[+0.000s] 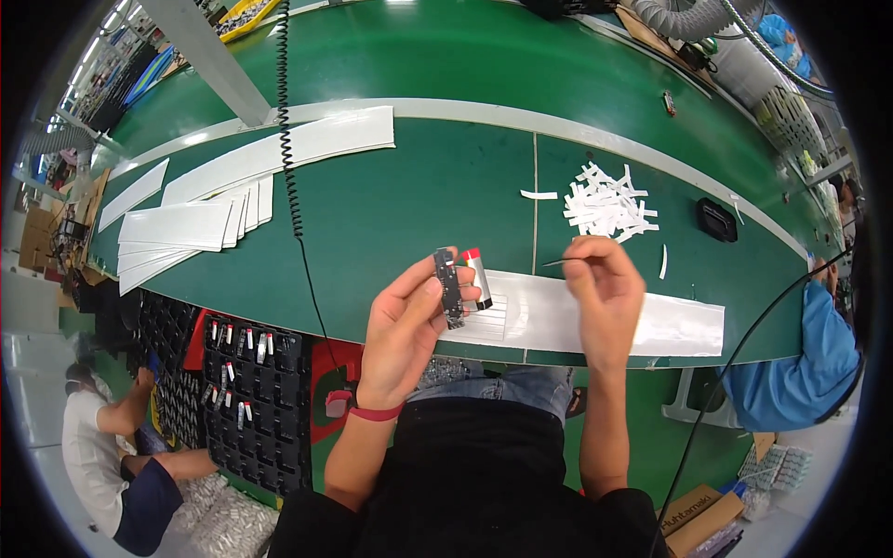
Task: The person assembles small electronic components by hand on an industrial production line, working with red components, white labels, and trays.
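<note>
Because the green worktop (446,186) is so broad, supplies can sit out toward its sides while the held parts stay in the middle, near the person's body. Below its left edge, a black tray (256,446) seems set within reach, its pockets probably keeping small cylinders from rolling. One long white sheet (674,325) lies beneath the hands, presumably to keep its narrow cut pieces close. The left hand (400,321) pinches a dark board (449,293) between thumb and fingers, perhaps to show its face; a silver cylinder (476,277) with a red end is beside it, against the fingertips. The right hand (609,284) has thumb and forefinger closed on a thin dark tool (555,262), a grip suited to fine control, apart from the board. White slips (609,206) are heaped beyond the right hand, likely to leave the middle free.

By count: at least ten cylinders in the tray; at least five fanned sheets (177,226) at left; two hands; one black dish (716,220); one board; one cylinder beside it; one tool; slips too overlapped to count.
</note>
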### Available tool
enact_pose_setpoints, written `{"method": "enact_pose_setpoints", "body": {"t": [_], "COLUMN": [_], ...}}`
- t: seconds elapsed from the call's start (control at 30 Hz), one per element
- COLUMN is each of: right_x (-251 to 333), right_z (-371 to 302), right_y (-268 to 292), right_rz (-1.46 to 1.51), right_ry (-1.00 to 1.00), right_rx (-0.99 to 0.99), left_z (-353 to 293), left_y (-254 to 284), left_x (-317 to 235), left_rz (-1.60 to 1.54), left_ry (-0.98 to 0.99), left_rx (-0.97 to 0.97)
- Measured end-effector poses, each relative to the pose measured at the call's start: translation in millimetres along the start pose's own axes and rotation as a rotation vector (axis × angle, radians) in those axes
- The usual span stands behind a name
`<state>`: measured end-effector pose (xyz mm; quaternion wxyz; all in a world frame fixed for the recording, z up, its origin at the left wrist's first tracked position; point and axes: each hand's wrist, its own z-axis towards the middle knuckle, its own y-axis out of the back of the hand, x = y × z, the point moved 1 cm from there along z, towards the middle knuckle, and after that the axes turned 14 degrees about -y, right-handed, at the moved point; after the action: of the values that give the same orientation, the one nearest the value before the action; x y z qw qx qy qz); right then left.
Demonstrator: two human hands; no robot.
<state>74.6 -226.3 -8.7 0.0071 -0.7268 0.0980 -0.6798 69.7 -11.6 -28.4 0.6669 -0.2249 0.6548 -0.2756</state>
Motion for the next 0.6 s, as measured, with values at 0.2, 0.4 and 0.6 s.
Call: {"method": "enact_pose_setpoints", "body": {"t": [0.2, 0.4, 0.6], "right_x": [32, 21, 12], "right_z": [-18, -15, -15], "right_y": [-15, -36, -40], "right_rz": [-0.226, -0.372, -0.387], "right_ry": [0.133, 0.113, 0.075], "right_rx": [0.055, 0.166, 0.138], "left_z": [2, 1, 1], "left_y": [-5, -4, -4], "left_x": [-2, 2, 3], "left_rz": [0.083, 0.126, 0.012], "left_ry": [0.098, 0.051, -0.016], "left_rx": [0.103, 0.144, 0.164]}}
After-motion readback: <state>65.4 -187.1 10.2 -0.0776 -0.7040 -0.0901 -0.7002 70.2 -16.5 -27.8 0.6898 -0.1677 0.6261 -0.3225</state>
